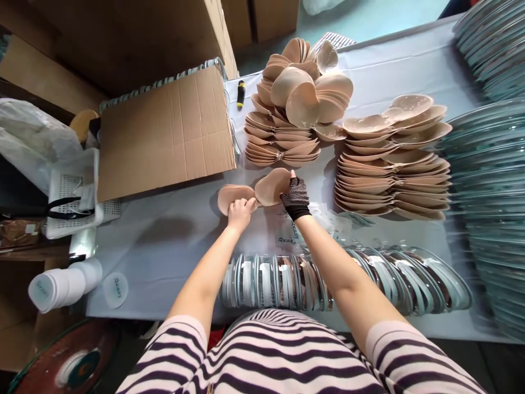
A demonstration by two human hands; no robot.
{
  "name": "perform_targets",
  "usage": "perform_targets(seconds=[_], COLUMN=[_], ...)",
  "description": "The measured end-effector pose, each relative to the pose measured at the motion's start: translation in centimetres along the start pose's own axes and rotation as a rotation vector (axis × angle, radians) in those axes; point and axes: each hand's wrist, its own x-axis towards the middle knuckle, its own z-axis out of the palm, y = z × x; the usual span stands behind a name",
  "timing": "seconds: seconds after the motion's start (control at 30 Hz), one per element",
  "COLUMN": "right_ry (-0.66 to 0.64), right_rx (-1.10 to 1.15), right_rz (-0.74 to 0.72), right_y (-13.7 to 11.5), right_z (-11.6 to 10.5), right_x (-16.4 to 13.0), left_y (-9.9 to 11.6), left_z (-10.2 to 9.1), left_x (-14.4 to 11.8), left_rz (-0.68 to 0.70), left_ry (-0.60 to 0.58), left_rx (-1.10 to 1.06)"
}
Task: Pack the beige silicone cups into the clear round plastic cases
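I see the bare left hand point(240, 212) pinching the near edge of a beige, two-cup foam bra insert point(254, 192) lying mid-desk. The right hand point(295, 196), in a black dotted glove, has its grip closed on the right cup. Stacks of beige cups point(391, 169) sit far right on the white-covered desk point(164, 246).

Beige paired bra cups point(254, 194), joined at centre, flat on white table

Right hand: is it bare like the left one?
No: the right hand wears a black dotted glove, while the left hand is bare.
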Motion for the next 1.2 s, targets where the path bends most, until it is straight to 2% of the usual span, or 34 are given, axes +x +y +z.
perform_targets(seconds=[0.1,0.23,0.37,0.47,0.53,0.63,0.73,0.83,0.93,1.0,1.07,1.2], right_ry=[-0.041,-0.046,-0.042,-0.028,-0.035,-0.189,-0.355,-0.367,-0.333,-0.354,-0.458,-0.689], right_rx=[0.088,0.105,-0.038,-0.081,-0.081,-0.023,0.091,0.169,0.29,0.393,0.441,0.453], right_rz=[0.035,-0.012,-0.118,-0.066,-0.073,-0.21,-0.324,-0.353,-0.319,-0.28,-0.214,-0.122], right_y=[0.8,1.3,1.2,0.9,0.5,-0.9,-3.1,-5.4,-7.2,-8.0,-8.6,-9.4], right_z=[0.2,0.1,-0.6,-1.0,-1.1,-0.9,0.5,2.8,4.4,4.6,4.0,1.3], right_x=[-1.8,-5.7,-7.9,-7.9,-7.8,-8.1,-8.7,-8.9,-8.3,-7.6,-6.7,-5.7], left_y=[-0.9,-2.3,-3.1,-2.5,-1.6,-0.3,0.0,-0.6,-1.1,-1.0,-0.6,0.4], left_z=[1.4,2.0,0.4,-1.1,-1.6,-1.3,-0.2,0.7,0.6,-0.2,-1.7,-6.5], left_x=[-2.2,-4.6,-4.7,-4.2,-4.0,-4.0,-4.3,-4.4,-4.4,-4.5,-4.7,-5.8], left_rz=[0.062,0.1,0.155,0.148,0.113,0.093,0.082,0.044,0.046,0.108,0.194,0.312], left_ry=[-0.098,-0.127,-0.092,0.028,0.062,0.009,0.01,-0.047,-0.137,-0.177,-0.2,-0.258], left_rx=[-0.092,-0.145,-0.205,-0.199,-0.124,-0.022,-0.01,0.052,0.107,0.111,0.119,0.097])
